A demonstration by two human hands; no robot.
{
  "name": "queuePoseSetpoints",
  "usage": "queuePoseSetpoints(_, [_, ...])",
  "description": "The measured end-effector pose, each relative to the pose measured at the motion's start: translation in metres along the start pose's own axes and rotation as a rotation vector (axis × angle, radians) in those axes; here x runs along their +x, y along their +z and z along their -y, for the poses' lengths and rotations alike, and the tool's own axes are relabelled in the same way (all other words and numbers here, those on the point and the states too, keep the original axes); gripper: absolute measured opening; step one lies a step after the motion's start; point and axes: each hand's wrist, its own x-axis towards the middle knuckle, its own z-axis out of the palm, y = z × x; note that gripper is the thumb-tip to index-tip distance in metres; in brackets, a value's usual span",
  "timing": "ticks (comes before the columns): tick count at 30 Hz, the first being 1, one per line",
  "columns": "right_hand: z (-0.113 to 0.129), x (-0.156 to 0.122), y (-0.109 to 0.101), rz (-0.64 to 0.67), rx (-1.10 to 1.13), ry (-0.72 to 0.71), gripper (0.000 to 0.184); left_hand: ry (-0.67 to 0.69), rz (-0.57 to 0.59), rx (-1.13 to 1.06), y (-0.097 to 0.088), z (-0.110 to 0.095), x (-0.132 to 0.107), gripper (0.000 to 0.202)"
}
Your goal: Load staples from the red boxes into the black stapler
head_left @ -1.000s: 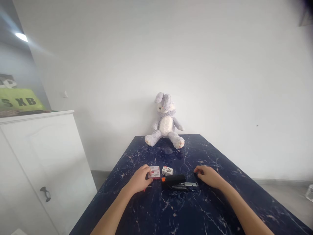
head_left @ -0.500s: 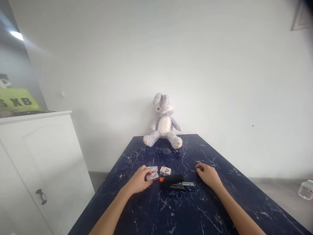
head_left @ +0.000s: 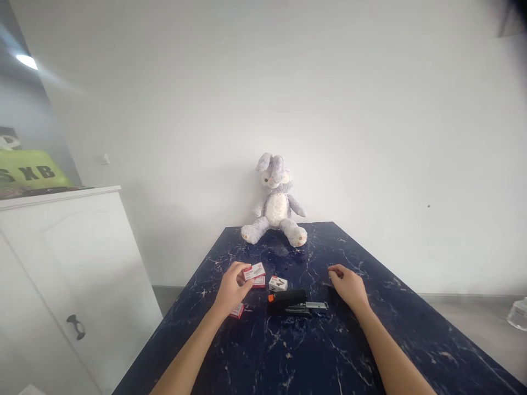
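Note:
My left hand (head_left: 229,289) holds a small red and white staple box (head_left: 253,271) lifted just off the dark marble table (head_left: 313,351). Another red and white box (head_left: 259,282) lies right behind it, and a third small red box (head_left: 237,311) lies below my left wrist. A white staple box (head_left: 278,283) sits to the right of these. A black stapler (head_left: 293,302) with an orange end lies opened out, its metal tray pointing right. My right hand (head_left: 346,285) hovers loosely curled to the right of the stapler, holding nothing I can see.
A grey plush rabbit (head_left: 275,204) sits at the table's far edge against the white wall. A white cabinet (head_left: 69,274) stands to the left, with a green object on top. A clear plastic bottle (head_left: 517,314) lies on the floor at the far right.
My left hand has picked one red and white box up from the table. A small red box beneath my wrist has come into sight. My right hand drew slightly back.

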Motion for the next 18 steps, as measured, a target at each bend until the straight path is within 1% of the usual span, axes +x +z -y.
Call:
queuePoseSetpoints(3, [0.012,-0.004,-0.006,-0.103,0.071,0.005,0.032,0.013,-0.058,-0.103,0.012,-0.017,0.004,0.03])
queuePoseSetpoints(6, [0.037,-0.017,-0.017,-0.15,0.17,-0.064,0.038,0.053,-0.093,-0.193,0.026,-0.037,0.005,0.033])
queuePoseSetpoints(7, [0.048,-0.023,-0.021,-0.148,0.251,-0.106,0.039,0.077,-0.103,-0.208,0.03,-0.042,0.003,0.032])
queuePoseSetpoints(8, [0.059,-0.029,-0.024,-0.129,0.33,-0.158,0.041,0.104,-0.112,-0.21,0.034,-0.047,0.001,0.031])
queuePoseSetpoints(10, [0.08,-0.042,-0.03,-0.044,0.431,-0.273,0.04,0.158,-0.115,-0.188,0.038,-0.053,-0.005,0.028])
queuePoseSetpoints(12, [0.096,-0.053,-0.033,0.048,0.451,-0.391,0.036,0.197,-0.11,-0.166,0.041,-0.055,-0.012,0.029])
queuePoseSetpoints(14, [0.107,-0.061,-0.031,0.15,0.439,-0.489,0.033,0.213,-0.111,-0.17,0.041,-0.055,-0.016,0.03])
queuePoseSetpoints(16, [0.112,-0.066,-0.026,0.238,0.432,-0.535,0.031,0.191,-0.109,-0.191,0.04,-0.054,-0.018,0.032])
queuePoseSetpoints(18, [0.113,-0.068,-0.021,0.292,0.466,-0.523,0.028,0.116,-0.098,-0.262,0.039,-0.055,-0.019,0.037])
